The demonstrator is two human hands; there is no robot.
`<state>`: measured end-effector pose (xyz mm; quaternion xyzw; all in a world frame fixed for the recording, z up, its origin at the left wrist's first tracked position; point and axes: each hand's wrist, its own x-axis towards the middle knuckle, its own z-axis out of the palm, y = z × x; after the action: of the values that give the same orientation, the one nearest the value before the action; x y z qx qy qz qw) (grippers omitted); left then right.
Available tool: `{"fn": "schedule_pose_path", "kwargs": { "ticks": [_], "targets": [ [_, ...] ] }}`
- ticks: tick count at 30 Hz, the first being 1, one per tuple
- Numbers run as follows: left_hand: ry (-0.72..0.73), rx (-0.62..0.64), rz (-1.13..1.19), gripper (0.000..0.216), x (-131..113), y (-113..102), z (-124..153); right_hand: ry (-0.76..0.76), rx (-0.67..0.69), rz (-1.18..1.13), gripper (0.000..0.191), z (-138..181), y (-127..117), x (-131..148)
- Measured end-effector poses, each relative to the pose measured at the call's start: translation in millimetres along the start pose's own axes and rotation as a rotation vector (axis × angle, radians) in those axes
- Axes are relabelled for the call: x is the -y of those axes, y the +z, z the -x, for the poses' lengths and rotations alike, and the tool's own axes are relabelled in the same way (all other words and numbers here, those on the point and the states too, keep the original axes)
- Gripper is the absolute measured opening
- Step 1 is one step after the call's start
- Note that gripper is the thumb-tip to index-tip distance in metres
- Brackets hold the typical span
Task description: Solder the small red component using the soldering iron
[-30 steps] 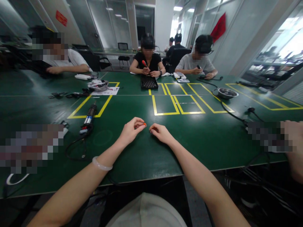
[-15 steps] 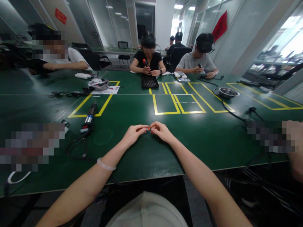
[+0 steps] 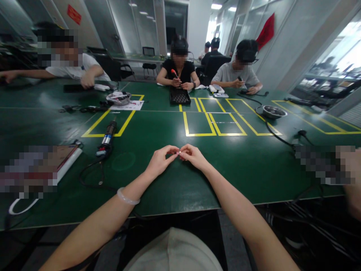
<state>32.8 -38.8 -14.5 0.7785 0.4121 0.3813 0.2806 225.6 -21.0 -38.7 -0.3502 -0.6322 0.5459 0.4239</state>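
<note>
Above the green table (image 3: pixel 158 199), in the middle of the view, my two hands meet at their fingertips. A tiny shiny piece (image 3: pixel 179 153) sits between them, too small to name. My left hand (image 3: pixel 160 160), with a pale bracelet on its wrist, is closed in a pinch at the piece's left side. From the right, the thumb and fingers of my right hand (image 3: pixel 194 156) pinch the same piece. Fingers hide most of it. An electric screwdriver (image 3: pixel 108 137) with a black cable lies to the left of my left hand.
Yellow tape (image 3: pixel 200 134) marks rectangles beyond my hands. A black tray (image 3: pixel 179 97) stands before a person opposite, who holds a red-tipped tool. At right are a metal bowl (image 3: pixel 274 111) and a black cable (image 3: pixel 265 122). Other people sit around the table.
My fingertips have shifted slightly around the small piece, which showed orange before and looks pale and shiny now. The person at far left has stretched out an arm.
</note>
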Motion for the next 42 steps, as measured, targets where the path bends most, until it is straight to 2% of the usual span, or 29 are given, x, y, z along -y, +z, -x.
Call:
{"fn": "schedule_pose_path", "kwargs": {
  "ticks": [4, 12, 18, 24, 36, 42],
  "targets": [
    [0.067, -0.024, -0.038, 0.025, -1.9, 0.6, 0.5, -0.023, 0.007, -0.013, 0.029, 0.1, -0.4, -0.3],
    [0.04, -0.018, -0.014, 0.024, -2.3, 0.2, 0.3, -0.084, 0.02, -0.009, 0.026, -0.3, -1.4, -3.8],
    [-0.022, 0.011, 0.026, 0.027, -4.3, -1.7, -0.4, 0.002, 0.033, -0.004, 0.028, 1.0, -1.5, 2.4],
    [0.006, 0.072, 0.049, 0.025, -2.7, -1.6, 0.2, 0.052, 0.015, -0.048, 0.032, 1.5, -2.7, 5.9],
    [-0.036, 0.074, -0.011, 0.032, -5.9, -3.5, 0.7, 0.07, 0.056, 0.015, 0.044, 0.8, -2.6, 8.6],
    [-0.046, 0.078, -0.003, 0.031, -6.1, -2.8, 0.7, 0.081, 0.063, 0.002, 0.043, 1.9, -2.3, 9.8]
  ]
}}
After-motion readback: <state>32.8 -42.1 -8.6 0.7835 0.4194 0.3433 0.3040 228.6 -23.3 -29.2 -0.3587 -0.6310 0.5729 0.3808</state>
